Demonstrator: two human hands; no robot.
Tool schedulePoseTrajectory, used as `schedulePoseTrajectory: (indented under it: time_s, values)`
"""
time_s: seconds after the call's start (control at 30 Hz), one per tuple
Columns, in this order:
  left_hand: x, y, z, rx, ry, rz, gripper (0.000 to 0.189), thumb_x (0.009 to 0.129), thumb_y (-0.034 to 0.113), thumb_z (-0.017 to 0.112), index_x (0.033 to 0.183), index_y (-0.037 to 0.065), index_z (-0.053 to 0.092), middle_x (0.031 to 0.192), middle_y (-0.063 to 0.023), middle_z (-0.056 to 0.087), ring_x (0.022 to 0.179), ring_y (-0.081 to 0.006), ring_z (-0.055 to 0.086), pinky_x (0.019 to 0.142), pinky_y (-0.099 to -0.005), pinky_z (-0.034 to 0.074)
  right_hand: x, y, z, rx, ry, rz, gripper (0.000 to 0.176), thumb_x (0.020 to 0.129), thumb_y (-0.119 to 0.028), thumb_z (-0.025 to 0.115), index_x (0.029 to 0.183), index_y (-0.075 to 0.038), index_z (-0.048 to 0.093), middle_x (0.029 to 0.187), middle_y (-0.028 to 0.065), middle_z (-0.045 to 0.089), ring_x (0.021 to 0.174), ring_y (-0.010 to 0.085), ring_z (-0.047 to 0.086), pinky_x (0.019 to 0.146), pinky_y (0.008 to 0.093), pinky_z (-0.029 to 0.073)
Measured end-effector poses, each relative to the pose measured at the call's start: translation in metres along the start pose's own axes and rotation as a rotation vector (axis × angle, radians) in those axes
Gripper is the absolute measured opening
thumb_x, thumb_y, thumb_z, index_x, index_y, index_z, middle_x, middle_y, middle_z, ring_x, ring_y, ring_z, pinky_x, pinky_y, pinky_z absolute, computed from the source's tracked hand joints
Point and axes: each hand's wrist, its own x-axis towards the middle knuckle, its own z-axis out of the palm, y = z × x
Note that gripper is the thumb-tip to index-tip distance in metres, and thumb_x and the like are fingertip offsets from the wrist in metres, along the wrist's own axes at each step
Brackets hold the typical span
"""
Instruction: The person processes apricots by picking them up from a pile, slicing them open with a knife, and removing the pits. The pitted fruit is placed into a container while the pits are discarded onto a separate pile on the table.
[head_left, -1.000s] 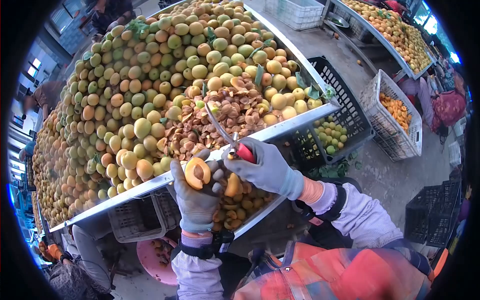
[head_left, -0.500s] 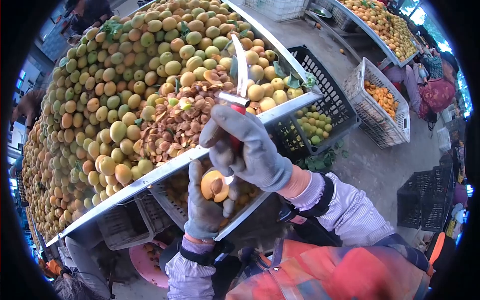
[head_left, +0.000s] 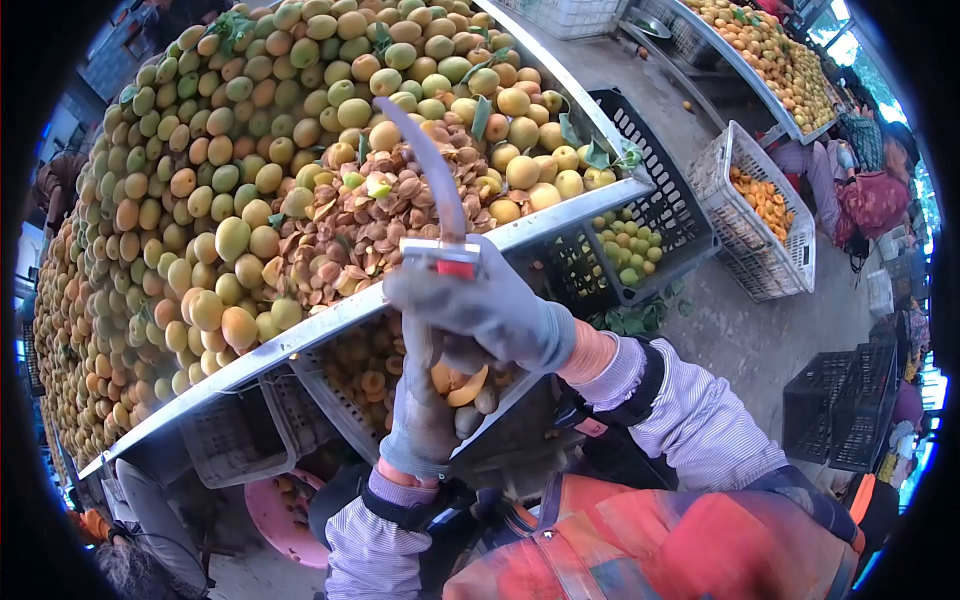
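My right hand (head_left: 485, 305), in a grey glove, grips a knife by its red handle, and the curved blade (head_left: 428, 170) points up over the fruit pile. Just beneath it my gloved left hand (head_left: 425, 410) holds an orange apricot half (head_left: 462, 385), partly hidden by the right hand. Both hands hover above a tray of halved apricots (head_left: 365, 375) that sits under the metal table edge (head_left: 330, 320). A heap of brown pits (head_left: 365, 225) lies on the table right behind the knife.
The table carries a big pile of whole apricots (head_left: 230, 130). To the right stand a black crate with green fruit (head_left: 635, 250), a white basket of orange halves (head_left: 765, 200) and stacked black crates (head_left: 840, 400). A pink basin (head_left: 280, 515) sits below. Other people work at the far right (head_left: 870, 190).
The left hand sank lower with the apricot half, which is now mostly covered. My right hand came down over it, and the knife blade tilted to the left.
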Motion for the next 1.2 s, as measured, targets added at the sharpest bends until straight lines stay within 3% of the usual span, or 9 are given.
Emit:
schedulePoseTrajectory:
  time_s: [0.17, 0.33, 0.4, 0.73, 0.97, 1.07, 1.1, 1.13, 1.2]
  values:
    - [0.003, -0.005, -0.005, -0.288, 0.033, 0.023, 0.053, 0.079, 0.019, 0.060, 0.123, 0.003, 0.036, 0.099, -0.0099, 0.055, 0.081, -0.0193, 0.058, 0.069, -0.0261, 0.046, 0.007, 0.030, -0.016, 0.458, -0.153, -0.038, 0.040, 0.095, -0.033, 0.044, 0.067, -0.005, 0.049, 0.041, -0.0022, 0.034, 0.028, 0.0085, 0.030, 0.029, 0.0228, 0.025]
    - [0.008, 0.003, 0.009, -0.388, 0.136, -0.127, 0.050, 0.087, 0.048, 0.051, 0.112, 0.005, 0.046, 0.084, -0.0089, 0.057, 0.058, -0.0136, 0.058, 0.043, -0.0197, 0.043, 0.008, 0.029, -0.012, 0.524, 0.092, 0.098, 0.044, 0.096, -0.035, 0.041, 0.063, -0.008, 0.048, 0.038, -0.0033, 0.026, 0.027, 0.0080, 0.023, 0.030, 0.0220, 0.022]
    - [0.009, 0.006, 0.017, -0.234, 0.290, -0.126, 0.055, 0.090, 0.060, 0.034, 0.100, 0.008, 0.049, 0.071, -0.0062, 0.053, 0.040, -0.0079, 0.044, 0.030, -0.0166, 0.026, 0.010, 0.034, -0.014, 0.606, 0.167, 0.152, 0.041, 0.095, -0.036, 0.043, 0.065, -0.010, 0.050, 0.039, -0.0036, 0.027, 0.028, 0.0074, 0.022, 0.031, 0.0217, 0.022]
    - [0.015, 0.010, 0.006, -0.376, 0.317, -0.117, 0.053, 0.089, 0.056, 0.040, 0.089, 0.004, 0.051, 0.061, -0.0075, 0.049, 0.036, -0.0105, 0.033, 0.032, -0.0202, 0.027, 0.008, 0.010, -0.013, 0.421, 0.230, 0.078, 0.039, 0.094, -0.038, 0.045, 0.076, -0.006, 0.060, 0.040, -0.0038, 0.031, 0.029, 0.0059, 0.025, 0.033, 0.0215, 0.027]
    - [0.011, 0.022, -0.006, -0.244, 0.466, 0.197, 0.048, 0.090, 0.052, 0.043, 0.107, 0.009, 0.054, 0.082, -0.0045, 0.060, 0.061, -0.0112, 0.055, 0.051, -0.0195, 0.045, -0.009, 0.029, 0.002, -0.257, 0.080, 0.242, 0.028, 0.082, -0.022, 0.068, 0.101, -0.003, 0.063, 0.077, 0.0026, 0.063, 0.060, 0.0036, 0.052, 0.054, 0.0211, 0.044]
    - [0.012, 0.029, 0.000, -0.223, 0.564, 0.183, 0.052, 0.086, 0.061, 0.041, 0.097, 0.012, 0.056, 0.070, 0.0024, 0.055, 0.049, -0.0070, 0.046, 0.042, -0.0186, 0.035, -0.015, 0.036, 0.006, -0.409, 0.036, 0.194, 0.037, 0.079, -0.027, 0.070, 0.107, -0.004, 0.062, 0.083, 0.0048, 0.065, 0.071, 0.0099, 0.059, 0.067, 0.0250, 0.048]
    - [0.014, 0.030, 0.005, -0.195, 0.675, 0.168, 0.057, 0.084, 0.067, 0.038, 0.088, 0.014, 0.057, 0.059, 0.0050, 0.049, 0.041, -0.0054, 0.038, 0.036, -0.0181, 0.027, -0.012, 0.045, 0.008, -0.705, 0.127, -0.197, 0.032, 0.078, -0.035, 0.067, 0.094, -0.008, 0.062, 0.078, 0.0141, 0.061, 0.072, 0.0280, 0.062, 0.063, 0.0355, 0.048]
    - [0.014, 0.030, 0.007, -0.197, 0.699, 0.162, 0.058, 0.081, 0.069, 0.042, 0.088, 0.014, 0.056, 0.060, 0.0054, 0.050, 0.042, -0.0063, 0.040, 0.035, -0.0187, 0.026, -0.014, 0.050, 0.009, -0.720, 0.118, -0.160, 0.032, 0.078, -0.034, 0.067, 0.094, -0.007, 0.061, 0.081, 0.0149, 0.061, 0.075, 0.0310, 0.060, 0.065, 0.0365, 0.048]
    - [0.017, 0.018, -0.007, -0.255, 0.637, 0.280, 0.054, 0.085, 0.060, 0.046, 0.107, 0.011, 0.053, 0.088, -0.0014, 0.058, 0.075, -0.0145, 0.057, 0.063, -0.0276, 0.046, -0.016, 0.049, 0.010, -0.723, 0.099, -0.141, 0.032, 0.078, -0.033, 0.067, 0.095, -0.007, 0.060, 0.085, 0.0157, 0.061, 0.078, 0.0340, 0.059, 0.067, 0.0375, 0.048]
